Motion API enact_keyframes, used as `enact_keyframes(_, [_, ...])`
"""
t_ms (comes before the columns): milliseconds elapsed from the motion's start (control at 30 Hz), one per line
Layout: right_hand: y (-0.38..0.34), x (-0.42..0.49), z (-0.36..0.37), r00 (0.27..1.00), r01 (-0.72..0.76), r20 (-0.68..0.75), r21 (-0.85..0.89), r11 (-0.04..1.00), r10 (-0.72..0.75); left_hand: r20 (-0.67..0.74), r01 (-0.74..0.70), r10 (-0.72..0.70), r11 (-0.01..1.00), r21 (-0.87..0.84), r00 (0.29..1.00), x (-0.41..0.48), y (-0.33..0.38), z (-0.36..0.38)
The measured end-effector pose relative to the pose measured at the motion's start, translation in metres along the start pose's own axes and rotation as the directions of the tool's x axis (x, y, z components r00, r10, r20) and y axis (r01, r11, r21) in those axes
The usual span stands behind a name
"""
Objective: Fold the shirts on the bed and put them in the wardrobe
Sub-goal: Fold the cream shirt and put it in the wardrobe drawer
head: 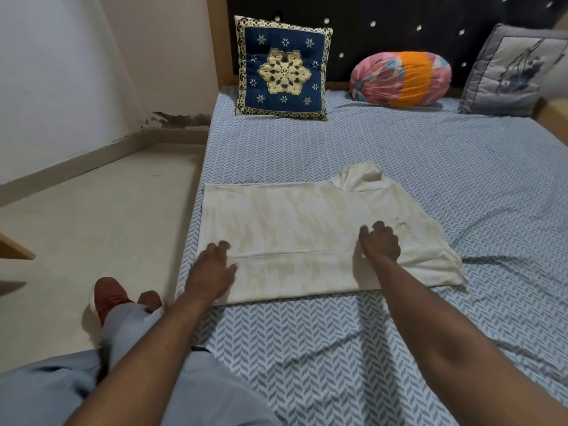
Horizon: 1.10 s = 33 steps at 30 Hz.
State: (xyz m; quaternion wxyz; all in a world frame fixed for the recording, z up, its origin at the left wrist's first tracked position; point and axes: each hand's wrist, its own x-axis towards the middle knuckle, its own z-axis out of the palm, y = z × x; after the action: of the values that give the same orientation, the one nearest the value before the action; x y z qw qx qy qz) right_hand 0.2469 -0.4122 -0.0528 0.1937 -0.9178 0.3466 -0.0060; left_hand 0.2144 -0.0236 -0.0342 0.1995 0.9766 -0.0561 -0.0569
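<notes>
A cream shirt point(295, 222) with a faint beige pattern lies flat on the bed point(399, 155), near its left edge, with its near side folded over along a lengthwise crease and its collar end pointing to the right. My left hand point(212, 272) rests palm down on the shirt's lower left part, fingers apart. My right hand point(379, 241) sits on the fold line toward the collar end, fingers curled down onto the cloth; a pinch on the fabric cannot be made out. No other shirt or wardrobe shows in view.
A blue embroidered cushion point(282, 69), a pink and orange bolster point(401, 78) and a grey pillow point(513, 72) line the dark headboard. Bare floor point(101, 210) runs along the bed's left side. My leg and red shoe point(109, 295) stand there. A wooden corner point(15, 249) juts in at far left.
</notes>
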Motion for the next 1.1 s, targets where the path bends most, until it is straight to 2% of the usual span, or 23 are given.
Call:
enact_keyframes(67, [-0.014,0.012,0.005,0.994,0.110,-0.013,-0.022,0.994,-0.111,0.058,-0.055,0.051,0.996,0.065,0.997,0.019,0.003,0.011])
enact_keyframes(133, [-0.032,0.023,0.013,0.967,0.252,0.058,-0.084,0.964,-0.248,0.087,-0.111,0.097,0.979,0.168,0.991,0.041,0.000,0.018])
enact_keyframes(200, [-0.050,0.032,0.023,0.926,0.377,0.103,-0.151,0.914,-0.364,0.050,-0.119,0.110,0.964,0.239,0.993,0.066,-0.005,0.018])
enact_keyframes(300, [-0.088,0.056,0.035,0.893,0.445,0.165,-0.178,0.878,-0.419,0.044,-0.129,0.122,0.955,0.268,0.992,0.110,-0.013,0.005])
enact_keyframes(400, [-0.122,0.085,0.031,0.910,0.393,0.230,-0.222,0.892,-0.344,0.049,-0.102,0.093,0.964,0.247,0.994,0.157,-0.027,-0.003])
enact_keyframes(533, [-0.151,0.121,0.033,0.935,0.333,0.233,-0.329,0.884,-0.266,0.081,-0.112,0.092,0.948,0.296,0.992,0.211,-0.045,-0.021])
enact_keyframes(733, [-0.146,0.135,0.024,0.973,0.179,0.184,-0.224,0.958,-0.139,0.037,-0.108,0.102,0.923,0.369,0.994,0.236,-0.049,-0.039])
enact_keyframes(800, [-0.135,0.128,0.015,0.979,0.169,0.150,-0.197,0.966,-0.140,0.003,-0.110,0.118,0.920,0.377,0.993,0.231,-0.047,-0.042])
enact_keyframes(1000, [-0.097,0.080,-0.014,0.975,0.186,-0.101,-0.113,0.976,-0.197,-0.073,-0.157,0.199,0.912,0.379,0.977,0.190,-0.036,-0.059])
enact_keyframes(1100, [-0.071,0.046,-0.025,0.958,0.242,-0.123,-0.132,0.961,-0.258,-0.096,-0.172,0.221,0.913,0.369,0.971,0.156,-0.036,-0.062])
